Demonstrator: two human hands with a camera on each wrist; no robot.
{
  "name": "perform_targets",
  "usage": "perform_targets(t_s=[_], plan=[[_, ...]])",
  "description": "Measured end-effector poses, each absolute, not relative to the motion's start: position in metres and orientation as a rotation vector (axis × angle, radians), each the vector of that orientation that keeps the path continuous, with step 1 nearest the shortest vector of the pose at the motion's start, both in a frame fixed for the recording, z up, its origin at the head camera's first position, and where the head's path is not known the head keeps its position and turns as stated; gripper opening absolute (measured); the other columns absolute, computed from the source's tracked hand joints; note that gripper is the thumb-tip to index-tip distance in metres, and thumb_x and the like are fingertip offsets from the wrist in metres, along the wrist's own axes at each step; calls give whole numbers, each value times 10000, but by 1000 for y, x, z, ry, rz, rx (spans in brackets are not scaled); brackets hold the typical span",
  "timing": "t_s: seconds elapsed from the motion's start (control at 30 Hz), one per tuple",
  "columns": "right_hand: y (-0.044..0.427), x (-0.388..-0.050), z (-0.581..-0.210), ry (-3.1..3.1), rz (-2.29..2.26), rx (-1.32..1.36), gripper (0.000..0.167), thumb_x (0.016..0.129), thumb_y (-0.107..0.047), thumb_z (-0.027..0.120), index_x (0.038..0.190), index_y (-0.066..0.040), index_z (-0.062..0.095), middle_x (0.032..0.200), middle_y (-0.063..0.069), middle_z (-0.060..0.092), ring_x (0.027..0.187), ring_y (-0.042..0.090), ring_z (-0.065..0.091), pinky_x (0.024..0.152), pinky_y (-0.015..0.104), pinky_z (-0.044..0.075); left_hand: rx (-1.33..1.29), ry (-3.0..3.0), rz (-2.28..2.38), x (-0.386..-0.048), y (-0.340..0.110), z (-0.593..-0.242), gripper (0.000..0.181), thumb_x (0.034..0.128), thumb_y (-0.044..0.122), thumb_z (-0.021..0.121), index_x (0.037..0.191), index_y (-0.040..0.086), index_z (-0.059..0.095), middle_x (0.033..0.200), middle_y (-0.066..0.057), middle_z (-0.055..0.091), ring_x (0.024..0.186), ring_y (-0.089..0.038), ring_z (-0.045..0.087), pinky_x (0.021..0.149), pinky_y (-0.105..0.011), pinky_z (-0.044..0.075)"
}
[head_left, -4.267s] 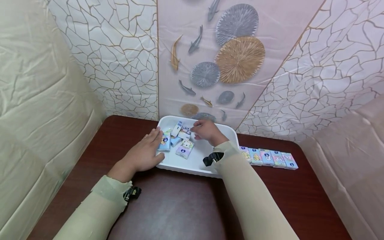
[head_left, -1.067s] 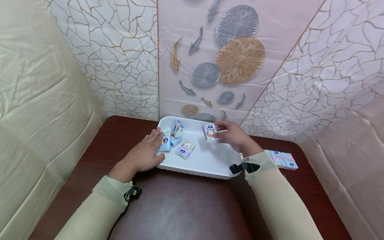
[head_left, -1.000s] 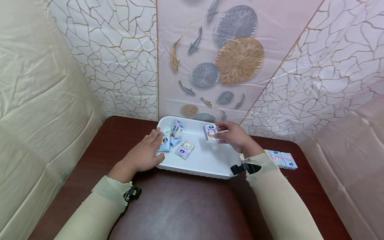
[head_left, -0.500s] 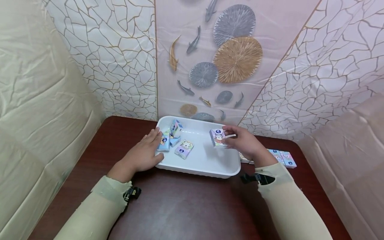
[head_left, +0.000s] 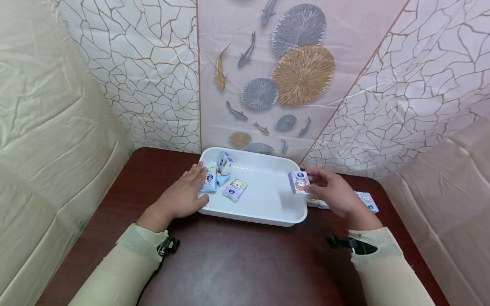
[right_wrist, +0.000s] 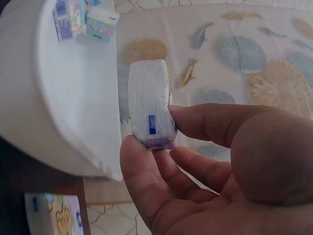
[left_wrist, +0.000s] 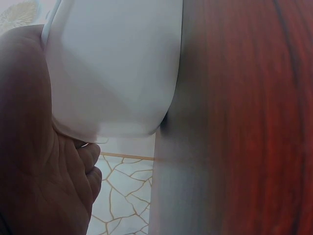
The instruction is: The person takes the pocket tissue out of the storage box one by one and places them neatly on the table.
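Observation:
A white tray (head_left: pixel 264 187) stands against the back of the table. My left hand (head_left: pixel 180 197) rests on its left rim with fingers straight; in the left wrist view that hand (left_wrist: pixel 44 161) lies along the tray wall (left_wrist: pixel 112 73). My right hand (head_left: pixel 333 191) pinches a small purple-and-white packet (head_left: pixel 299 182) above the tray's right rim. The right wrist view shows the packet (right_wrist: pixel 150 103) between thumb and fingers of the hand (right_wrist: pixel 210 161). Inside the tray, a purple-and-green packet (head_left: pixel 235 189) lies near several blue and mixed-colour packets (head_left: pixel 209 180) at the left end.
Right of the tray, a row of packets (head_left: pixel 367 201) lies on the dark red-brown table (head_left: pixel 237 263), partly hidden behind my right hand. A patterned cloth (head_left: pixel 153 76) hangs behind the table, and beige padded cloth (head_left: pixel 49 140) stands at the left.
My right hand has taken a packet out of the left group and carried it rightward to the tray's right rim. The packet now standing at the back left has turned. My left hand has stayed put.

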State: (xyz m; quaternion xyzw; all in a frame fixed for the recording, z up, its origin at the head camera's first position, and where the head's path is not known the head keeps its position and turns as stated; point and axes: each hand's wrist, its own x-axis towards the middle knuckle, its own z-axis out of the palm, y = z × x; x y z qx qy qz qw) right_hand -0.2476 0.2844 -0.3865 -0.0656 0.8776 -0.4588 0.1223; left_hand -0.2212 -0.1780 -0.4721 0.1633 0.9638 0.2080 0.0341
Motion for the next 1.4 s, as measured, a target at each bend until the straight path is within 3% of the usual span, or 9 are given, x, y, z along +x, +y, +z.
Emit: perform_targets(t_s=[0.1,0.3,0.63,0.97,1.4], plan=[[294,-240,-388,2604,-1310,-144,699,1052,-176,795,1679,-86,499,1535,223,595,1310,351,628,917,251,661,498,2963,636,-221,-178,-471,918,1070,439,556,1795,42,155,1918,-89,-7,1787,-339,32,1438,-573,160],[315,-230,-395,2625,-1313,-111,685,1070,-229,782,1682,-101,502,1571,220,564,1312,344,635,929,294,681,487,2965,638,-221,-178,-470,921,1065,437,559,1794,41,160,1918,-90,1,1786,-338,36,1439,-569,161],[341,-217,-409,2546,-1453,-83,704,1079,-117,746,1694,8,425,1556,271,517,1142,140,675,916,290,687,492,2971,640,-221,-177,-471,916,1064,426,555,1790,28,163,1917,-107,13,1784,-354,50,1438,-568,164],[353,-209,-438,2530,-1376,58,718,1085,-246,764,1694,-37,446,1592,258,531,1229,259,651,923,312,687,527,2970,649,-222,-179,-473,920,1062,433,544,1786,15,160,1914,-126,13,1782,-360,59,1435,-574,175],[343,-197,-466,2520,-1389,77,714,1062,-168,779,1677,-75,428,1533,279,585,1171,292,700,893,356,697,519,2960,654,-221,-179,-472,907,1077,430,548,1787,25,156,1915,-126,16,1783,-360,48,1434,-585,169]])
